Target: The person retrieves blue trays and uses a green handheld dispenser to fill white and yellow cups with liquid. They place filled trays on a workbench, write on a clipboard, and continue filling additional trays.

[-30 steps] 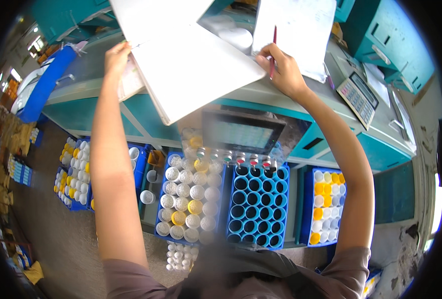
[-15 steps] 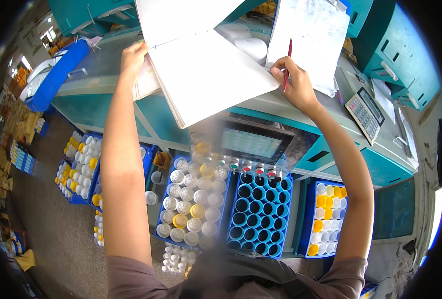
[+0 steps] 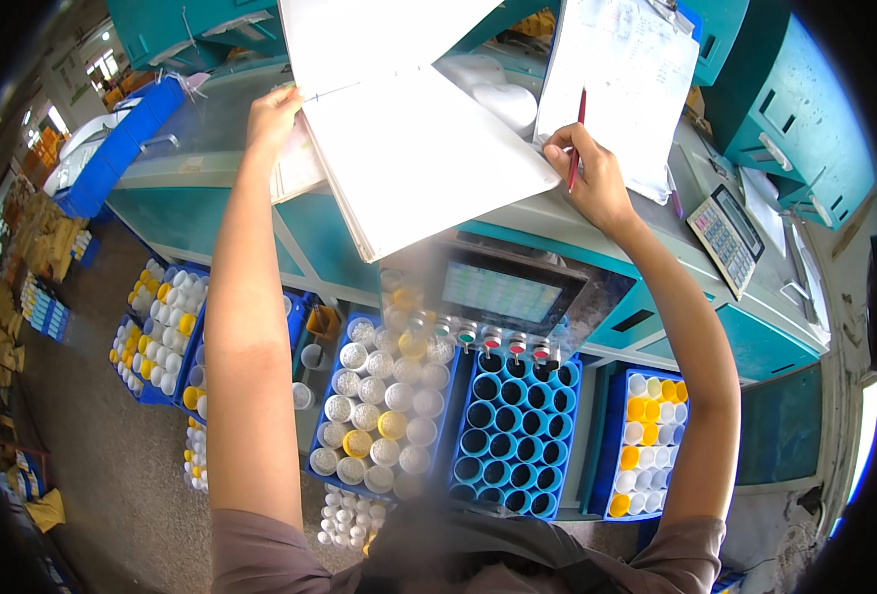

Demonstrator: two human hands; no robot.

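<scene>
An open notebook [image 3: 429, 163] with blank white pages lies across the bench edge, its near corner jutting out over the front. My left hand [image 3: 275, 117] is closed on the notebook's left edge near the binding, with the fingertips partly hidden. Beneath that edge, some pale papers [image 3: 300, 168] stick out. In my right hand [image 3: 589, 170] is a dark red pen [image 3: 577, 139], pinched between thumb and fingers, one end pointing up. This hand rests by the notebook's right corner, beside a clipboard [image 3: 622, 89] holding a written sheet.
A calculator [image 3: 726, 241] lies on the bench at right, near a purple pen [image 3: 675, 198]. Below the bench are a control panel with a screen [image 3: 503, 289] and buttons, a crate of filled white and yellow cups [image 3: 369, 416], and blue tubes [image 3: 508, 418] in a crate.
The view has shifted slightly, so the bench and notebook sit a little lower and further right. Both hands keep their holds on the notebook and the pen.
</scene>
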